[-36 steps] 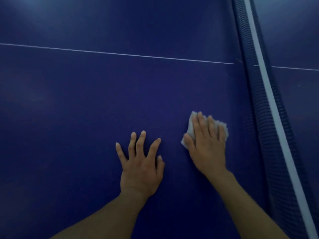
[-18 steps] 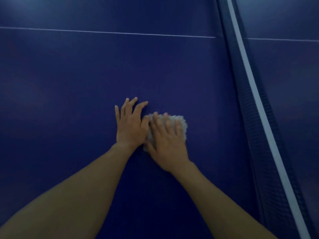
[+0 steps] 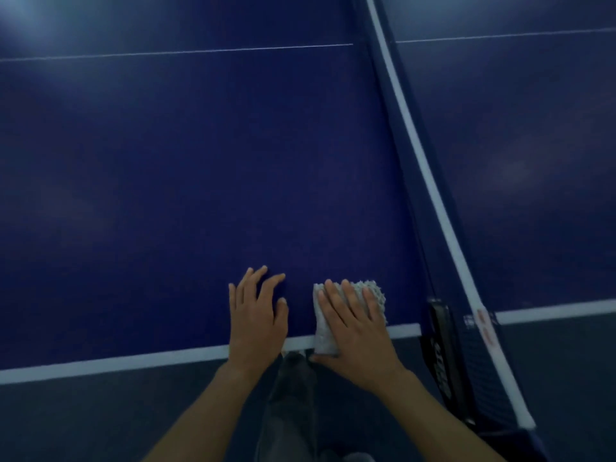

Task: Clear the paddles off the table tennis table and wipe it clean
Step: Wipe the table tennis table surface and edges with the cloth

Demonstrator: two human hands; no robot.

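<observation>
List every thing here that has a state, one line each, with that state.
left hand: open, flat on the table.
right hand: open, fingers straight, pressing the cloth.
cloth: bunched, pinned under the right hand at the table's near edge.
net: up, stretched across the table.

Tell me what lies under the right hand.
A pale textured cloth, pressed flat by the right hand onto the table tennis table, across its white edge line. The cloth's middle and the table surface beneath it are covered.
</observation>
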